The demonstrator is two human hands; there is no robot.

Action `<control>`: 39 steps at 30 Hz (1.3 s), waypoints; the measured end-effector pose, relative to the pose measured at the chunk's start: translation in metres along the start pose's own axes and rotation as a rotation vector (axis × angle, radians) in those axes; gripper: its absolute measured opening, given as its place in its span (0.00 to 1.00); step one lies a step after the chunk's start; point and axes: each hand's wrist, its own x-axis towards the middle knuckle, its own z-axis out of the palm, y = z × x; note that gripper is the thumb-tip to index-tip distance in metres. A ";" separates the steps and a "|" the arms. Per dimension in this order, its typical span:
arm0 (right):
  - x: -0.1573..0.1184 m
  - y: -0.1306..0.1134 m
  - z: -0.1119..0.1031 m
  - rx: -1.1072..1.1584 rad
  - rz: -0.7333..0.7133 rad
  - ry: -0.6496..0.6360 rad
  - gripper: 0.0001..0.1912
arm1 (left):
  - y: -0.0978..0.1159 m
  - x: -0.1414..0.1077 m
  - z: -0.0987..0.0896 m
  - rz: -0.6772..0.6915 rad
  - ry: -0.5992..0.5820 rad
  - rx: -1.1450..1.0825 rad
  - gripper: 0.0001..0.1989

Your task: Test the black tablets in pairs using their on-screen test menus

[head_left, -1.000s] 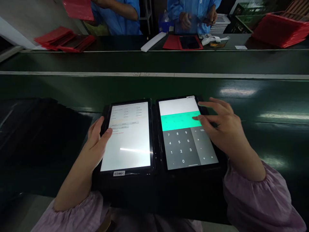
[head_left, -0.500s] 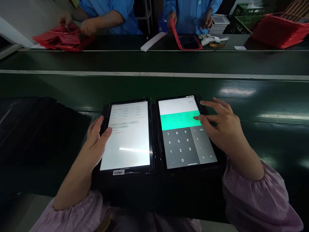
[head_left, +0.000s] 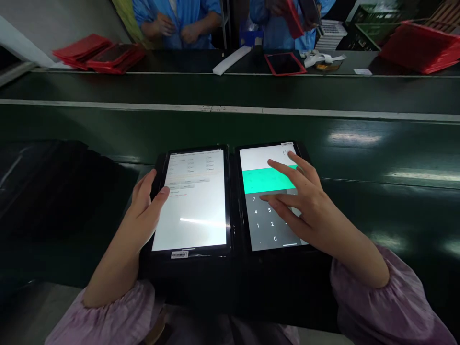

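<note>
Two tablets lie side by side on a dark surface, both screens lit. The left tablet (head_left: pixel 199 206) shows a white page with checkboxes and grey buttons, and a barcode label sits at its bottom edge. My left hand (head_left: pixel 145 211) grips its left edge, thumb on the front and the other fingers at the side. On the right tablet (head_left: pixel 266 230) is a calculator with a green band and a grey keypad. My right hand (head_left: pixel 305 199) hovers over it with fingers apart, an index fingertip at the 7 key. That hand covers the keypad's right side; whether it touches the glass I cannot tell.
Beyond a green conveyor bench (head_left: pixel 172 120), two people in blue work clothes stand. Red cases (head_left: pixel 97 52) are piled at the far left, with another red stack (head_left: pixel 420 48) at the far right. A white foam strip (head_left: pixel 232 60) and a red-framed tablet (head_left: pixel 285 63) lie between.
My right hand has moved left and down from the green band onto the keypad. My left hand keeps its hold. Across the bench, one person has released the red cases; the other has lifted a red case.
</note>
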 end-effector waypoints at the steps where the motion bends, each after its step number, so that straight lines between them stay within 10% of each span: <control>1: 0.001 -0.002 -0.001 0.002 -0.010 -0.042 0.18 | -0.001 0.001 0.000 0.011 0.001 -0.002 0.43; 4: 0.004 -0.003 -0.009 0.002 -0.015 -0.101 0.20 | -0.008 0.003 0.001 0.067 0.007 0.012 0.44; 12: -0.003 0.038 -0.027 -0.182 0.260 0.225 0.17 | -0.009 0.002 0.001 0.060 0.000 0.041 0.44; 33: 0.003 0.036 -0.020 -0.133 0.179 0.073 0.21 | -0.001 -0.001 -0.002 0.046 0.003 0.090 0.41; 39: 0.003 0.033 -0.031 -0.123 0.234 0.215 0.17 | -0.008 0.002 -0.002 0.083 0.014 0.079 0.41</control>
